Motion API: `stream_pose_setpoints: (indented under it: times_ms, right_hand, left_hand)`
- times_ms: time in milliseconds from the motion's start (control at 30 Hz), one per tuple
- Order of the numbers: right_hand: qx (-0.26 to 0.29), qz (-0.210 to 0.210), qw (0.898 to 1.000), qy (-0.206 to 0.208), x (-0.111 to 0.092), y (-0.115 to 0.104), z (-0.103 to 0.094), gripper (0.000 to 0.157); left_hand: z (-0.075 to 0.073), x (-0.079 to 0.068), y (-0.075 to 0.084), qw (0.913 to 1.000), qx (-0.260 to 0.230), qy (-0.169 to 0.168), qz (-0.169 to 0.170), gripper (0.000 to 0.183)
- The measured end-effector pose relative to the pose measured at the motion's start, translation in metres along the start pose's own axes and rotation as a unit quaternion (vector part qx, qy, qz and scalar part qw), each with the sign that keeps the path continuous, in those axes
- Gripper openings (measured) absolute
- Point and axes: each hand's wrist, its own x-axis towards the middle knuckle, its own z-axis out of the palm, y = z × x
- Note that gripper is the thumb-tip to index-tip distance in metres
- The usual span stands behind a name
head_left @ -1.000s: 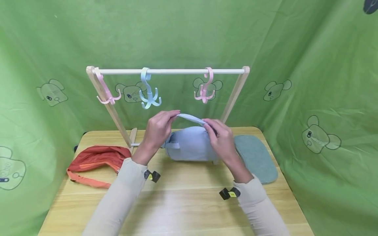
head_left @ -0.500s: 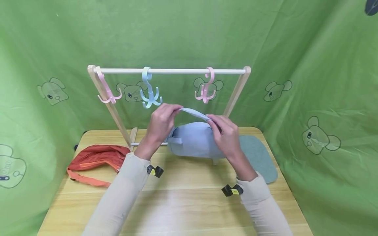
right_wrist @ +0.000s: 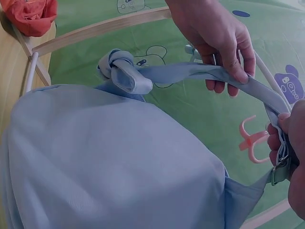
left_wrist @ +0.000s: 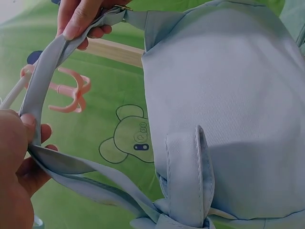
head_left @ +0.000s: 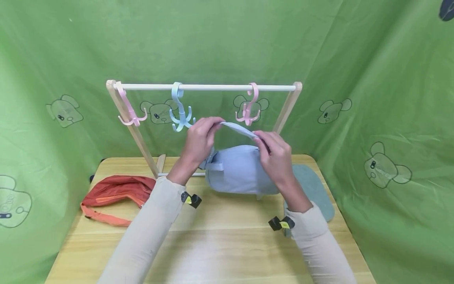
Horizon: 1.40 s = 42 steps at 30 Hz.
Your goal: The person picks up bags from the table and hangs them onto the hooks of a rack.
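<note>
A light blue bag hangs by its strap in front of the rack, in the head view. Left hand pinches the strap at its left part, thumb against fingers. The right hand grips the same strap farther right, beside a metal buckle seen in the right wrist view. Between the hands the strap arches above the bag. The left wrist view shows a short fabric loop at the bag's end. Just behind the hands hang a blue hook and a pink hook.
A white rail on wooden posts carries the hooks, with another pink hook at the left. On the wooden table lie a red-orange bag at left and a grey-green bag at right. Green cloth surrounds everything.
Both hands have risen and shifted slightly right, keeping hold of the strap. The light blue bag has moved right along with them. The hooks and the other bags stay where they were.
</note>
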Motion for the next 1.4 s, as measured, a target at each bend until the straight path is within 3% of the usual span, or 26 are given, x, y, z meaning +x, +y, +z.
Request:
stream_pose_setpoints:
  times_ms: [500,733,1400]
  right_hand:
    - [-0.021,-0.022,0.999,0.039,0.018,0.008,-0.006,0.013]
    - [-0.031,-0.033,0.998,0.04,0.029,0.01,-0.012,0.014]
    - [-0.046,-0.04,0.998,0.03,0.034,0.021,-0.01,0.015]
  left_hand:
    - [0.003,0.028,0.01,0.9992,-0.015,-0.033,-0.015,0.017]
    - [0.002,0.038,0.015,0.9991,-0.019,-0.031,-0.023,0.018]
    - [0.009,0.051,0.006,0.998,-0.02,-0.042,-0.042,0.019]
